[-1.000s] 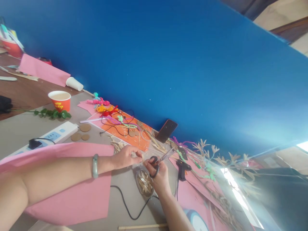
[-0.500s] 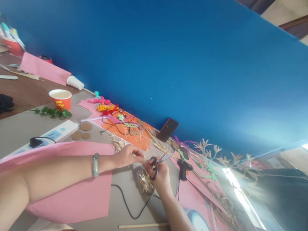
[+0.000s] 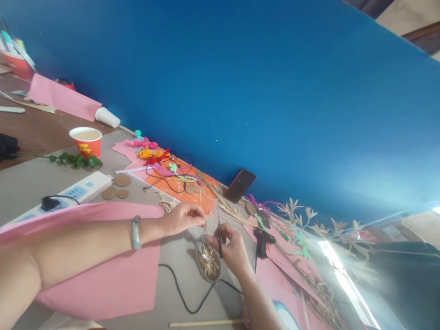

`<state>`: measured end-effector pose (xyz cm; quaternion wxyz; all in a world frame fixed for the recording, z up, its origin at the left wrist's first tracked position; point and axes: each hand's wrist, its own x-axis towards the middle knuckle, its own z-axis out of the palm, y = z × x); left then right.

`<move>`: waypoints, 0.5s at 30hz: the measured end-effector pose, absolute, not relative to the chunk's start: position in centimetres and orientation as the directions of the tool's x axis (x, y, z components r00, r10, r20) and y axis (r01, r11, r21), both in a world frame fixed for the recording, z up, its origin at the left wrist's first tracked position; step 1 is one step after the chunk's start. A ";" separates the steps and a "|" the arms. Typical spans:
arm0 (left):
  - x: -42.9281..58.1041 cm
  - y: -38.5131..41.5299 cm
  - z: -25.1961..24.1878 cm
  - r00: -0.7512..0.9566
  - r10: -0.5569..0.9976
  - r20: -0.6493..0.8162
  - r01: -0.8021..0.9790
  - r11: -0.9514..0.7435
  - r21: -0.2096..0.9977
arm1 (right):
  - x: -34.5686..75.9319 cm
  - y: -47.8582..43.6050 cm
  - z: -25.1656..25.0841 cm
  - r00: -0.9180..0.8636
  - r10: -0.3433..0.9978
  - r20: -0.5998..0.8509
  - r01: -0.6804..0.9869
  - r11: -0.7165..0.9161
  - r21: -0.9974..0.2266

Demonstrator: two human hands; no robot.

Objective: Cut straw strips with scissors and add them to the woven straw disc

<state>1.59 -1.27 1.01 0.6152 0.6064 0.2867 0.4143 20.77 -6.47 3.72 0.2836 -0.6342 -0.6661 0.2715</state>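
Observation:
My right hand [image 3: 233,247] is closed round the dark handles of a pair of scissors [image 3: 220,238], whose blades point up and away from me. My left hand [image 3: 184,217], with a pale green bangle [image 3: 136,233] on its wrist, pinches a small tan strip [image 3: 205,225] between thumb and fingers. A narrow gap separates the strip from the scissors. Just below both hands stands a clear oval dish [image 3: 208,261] holding pale, dry slivers.
Pink paper [image 3: 103,275] lies under my left forearm. A black glue gun [image 3: 263,242] is right of my right hand, and a phone [image 3: 240,185] leans on the blue wall. Further left are a power strip [image 3: 80,190], cork discs [image 3: 123,180] and a filled paper cup [image 3: 87,142].
My right hand has moved slightly right, away from the left hand, and turned the scissors from slanting right to nearly upright in view. The left hand still pinches, almost in place.

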 end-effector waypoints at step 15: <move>1.7 -0.9 0.9 0.453 0.880 0.141 -0.282 -0.009 0.959 | 21.8 -6.4 2.4 -0.135 0.991 0.007 0.732 0.105 -0.673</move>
